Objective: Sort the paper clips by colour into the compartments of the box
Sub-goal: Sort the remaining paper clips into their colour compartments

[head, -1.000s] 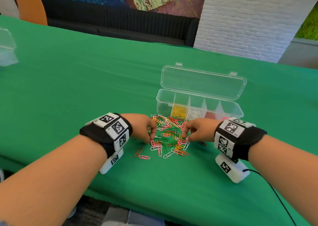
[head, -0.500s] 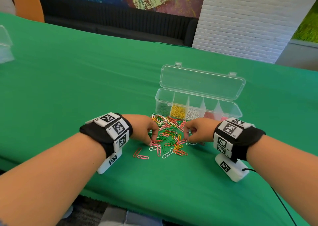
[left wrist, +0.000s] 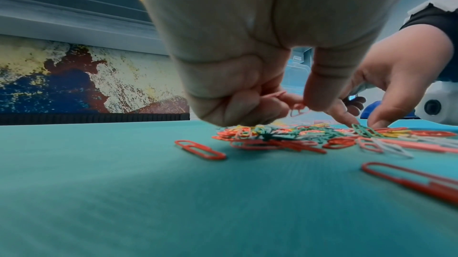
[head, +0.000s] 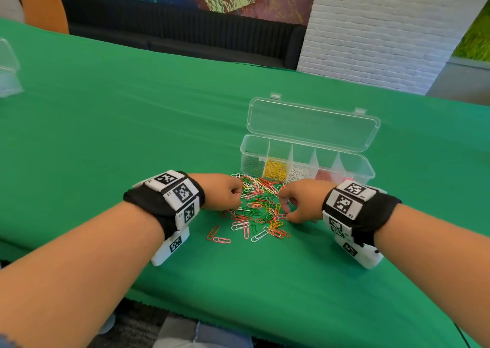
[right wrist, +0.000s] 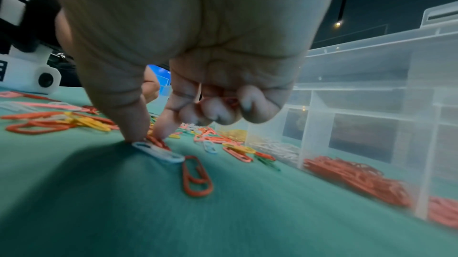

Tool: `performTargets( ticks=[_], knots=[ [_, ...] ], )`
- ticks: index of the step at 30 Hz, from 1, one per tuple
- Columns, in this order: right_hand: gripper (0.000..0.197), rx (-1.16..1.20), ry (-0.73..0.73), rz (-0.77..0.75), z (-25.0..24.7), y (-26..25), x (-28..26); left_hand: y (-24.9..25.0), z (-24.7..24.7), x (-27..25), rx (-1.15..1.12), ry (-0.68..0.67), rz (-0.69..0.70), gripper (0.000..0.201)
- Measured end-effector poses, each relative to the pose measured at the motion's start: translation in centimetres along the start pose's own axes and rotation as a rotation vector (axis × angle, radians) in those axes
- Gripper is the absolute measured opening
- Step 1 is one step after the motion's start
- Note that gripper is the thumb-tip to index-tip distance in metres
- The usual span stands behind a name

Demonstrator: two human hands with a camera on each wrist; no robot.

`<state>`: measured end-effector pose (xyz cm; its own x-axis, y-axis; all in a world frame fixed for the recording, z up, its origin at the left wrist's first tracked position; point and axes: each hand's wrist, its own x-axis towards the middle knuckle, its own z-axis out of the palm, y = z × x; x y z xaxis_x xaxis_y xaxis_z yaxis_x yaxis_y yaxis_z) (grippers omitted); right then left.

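A pile of mixed paper clips (head: 261, 207) lies on the green cloth in front of the clear box (head: 368, 172), whose lid (head: 313, 124) stands open. Its compartments hold green (head: 252, 166), yellow (head: 275, 170), white (head: 299, 174), red (head: 323, 175) and pink clips. My left hand (head: 237, 195) hovers at the pile's left edge, fingers curled, pinching pink clips (left wrist: 298, 111). My right hand (head: 285, 208) is at the pile's right edge. Its thumb and index tip (right wrist: 148, 136) press down beside a white clip (right wrist: 158, 152), and its curled fingers hold reddish clips (right wrist: 231, 100).
Loose red clips (head: 213, 232) lie apart at the pile's near left, and one red clip (right wrist: 197, 177) lies just before my right thumb. Another clear container (head: 8, 69) sits at the far left. The table's near edge (head: 212, 318) is close to my forearms.
Both hands stay at the pile. The left hand has drawn a little away from me along the pile's left edge. The right thumb and index have shifted slightly among the clips.
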<state>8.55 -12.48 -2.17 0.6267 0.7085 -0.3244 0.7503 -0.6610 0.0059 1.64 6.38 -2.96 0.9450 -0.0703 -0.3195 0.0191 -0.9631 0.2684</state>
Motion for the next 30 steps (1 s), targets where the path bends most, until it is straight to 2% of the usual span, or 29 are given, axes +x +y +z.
performTargets(
  ticks=[3, 8, 16, 20, 24, 26, 30],
  knots=[
    [0.007, 0.051, -0.005, -0.034, 0.2, -0.2, 0.1, 0.0, 0.0, 0.1, 0.011, -0.006, -0.030, 0.016],
    [0.005, 0.060, -0.055, 0.029, 0.1, -0.3, 0.3, 0.2, -0.1, 0.1, -0.102, -0.007, -0.058, 0.014],
    [0.004, 0.035, -0.093, 0.060, 0.3, -0.5, -0.2, 0.1, 0.1, -0.2, -0.121, 0.055, -0.008, 0.011],
    [0.016, 0.090, -0.092, 0.075, 0.4, -0.2, -0.5, 0.1, -0.1, -0.2, -0.189, 0.036, -0.011, 0.027],
    [0.022, 0.363, 0.034, 0.119, -0.2, 0.4, -1.3, -0.1, -0.4, -0.4, -0.223, 0.013, -0.048, 0.029],
    [0.021, 0.567, 0.088, 0.158, -0.6, 0.8, -1.4, 0.0, -0.4, -0.6, -0.161, -0.017, -0.062, 0.024],
    [0.028, 0.827, 0.056, 0.287, -0.6, 1.3, -1.0, 0.6, -0.1, -1.0, 0.022, -0.060, -0.010, 0.016]
  ],
)
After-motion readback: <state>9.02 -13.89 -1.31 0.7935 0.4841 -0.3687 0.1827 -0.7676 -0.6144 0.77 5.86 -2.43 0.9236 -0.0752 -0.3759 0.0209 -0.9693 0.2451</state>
